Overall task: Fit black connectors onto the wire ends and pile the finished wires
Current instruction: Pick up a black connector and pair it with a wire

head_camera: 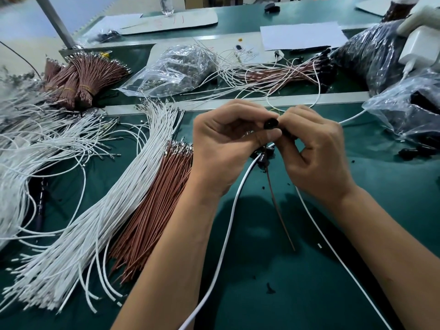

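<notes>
My left hand (pixel 223 141) and my right hand (pixel 314 148) meet above the green mat, fingers curled. Between their fingertips sits a small black connector (pixel 271 123), pinched from both sides. A brown wire (pixel 278 210) hangs down from the hands toward me, and more black connectors (pixel 263 154) show under my left palm. Loose white wires (pixel 100 206) and brown wires (pixel 154 210) lie fanned out to the left. A pile of wires with black ends (pixel 285 72) lies at the back right.
A thick white cable (pixel 228 222) runs between my forearms. Bound brown bundles (pixel 78 79) stand at the back left, a clear bag of metal terminals (pixel 176 67) behind centre, dark bags of connectors (pixel 371 55) at right. Loose black connectors (pixel 414 151) lie on the mat (pixel 357 222).
</notes>
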Available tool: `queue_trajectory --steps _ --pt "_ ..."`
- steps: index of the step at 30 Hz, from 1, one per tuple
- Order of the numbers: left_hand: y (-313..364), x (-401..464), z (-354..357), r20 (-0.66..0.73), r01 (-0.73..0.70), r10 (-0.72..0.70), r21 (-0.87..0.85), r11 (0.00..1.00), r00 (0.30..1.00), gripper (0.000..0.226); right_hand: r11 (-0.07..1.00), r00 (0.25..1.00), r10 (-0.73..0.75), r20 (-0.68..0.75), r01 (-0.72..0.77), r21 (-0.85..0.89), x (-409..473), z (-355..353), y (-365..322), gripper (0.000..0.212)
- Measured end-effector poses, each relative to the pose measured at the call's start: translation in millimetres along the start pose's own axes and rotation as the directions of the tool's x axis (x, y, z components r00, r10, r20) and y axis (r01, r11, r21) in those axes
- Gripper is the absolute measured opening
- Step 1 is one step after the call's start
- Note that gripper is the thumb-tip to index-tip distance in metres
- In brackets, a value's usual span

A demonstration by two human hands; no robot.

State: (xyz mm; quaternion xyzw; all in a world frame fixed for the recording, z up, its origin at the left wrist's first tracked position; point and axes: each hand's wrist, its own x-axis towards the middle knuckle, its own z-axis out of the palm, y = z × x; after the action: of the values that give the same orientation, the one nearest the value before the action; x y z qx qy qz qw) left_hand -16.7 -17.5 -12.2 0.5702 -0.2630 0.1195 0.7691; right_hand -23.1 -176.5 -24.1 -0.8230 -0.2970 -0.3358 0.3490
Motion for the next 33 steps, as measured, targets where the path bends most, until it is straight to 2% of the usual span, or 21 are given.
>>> queue_trajectory --steps 3,7,11,14,22,30,33 --pt "-3.5 0.5 -0.8 -0.038 0.064 -0.065 -0.015 0.998 0.997 0.039 0.995 0.996 0.072 0.045 -0.075 0.068 -2.5 3.0 5.3 0.011" --pt "-10.2 -1.1 -0.7 -0.130 0.201 -0.211 -0.088 0.976 0.969 0.029 0.905 0.954 0.253 0.163 -0.293 0.310 -5.0 7.5 7.5 0.021" --pt "-12.3 -2.0 1.3 -0.172 0.298 -0.334 -0.203 0.933 0.927 0.020 0.832 0.935 0.297 0.192 -0.352 0.428 -5.2 9.9 7.4 0.018" --pt "-14.1 -2.3 2.2 -0.211 0.343 -0.383 -0.203 0.917 0.900 0.018 0.786 0.918 0.338 0.207 -0.397 0.475 -5.6 9.2 8.7 0.019" --pt "-20.9 -4.0 4.5 -0.291 0.331 -0.352 -0.121 0.936 0.890 0.018 0.706 0.850 0.399 0.344 -0.524 0.476 -4.3 6.0 14.0 0.020" --pt "-22.7 -5.8 2.4 -0.319 0.365 -0.368 -0.074 0.928 0.873 0.017 0.755 0.842 0.405 0.357 -0.528 0.388 -6.7 6.1 12.8 0.027" --pt "-22.5 -4.8 0.7 -0.321 0.393 -0.388 -0.053 0.918 0.864 0.017 0.792 0.841 0.421 0.341 -0.524 0.313 -6.6 7.1 13.6 0.022"
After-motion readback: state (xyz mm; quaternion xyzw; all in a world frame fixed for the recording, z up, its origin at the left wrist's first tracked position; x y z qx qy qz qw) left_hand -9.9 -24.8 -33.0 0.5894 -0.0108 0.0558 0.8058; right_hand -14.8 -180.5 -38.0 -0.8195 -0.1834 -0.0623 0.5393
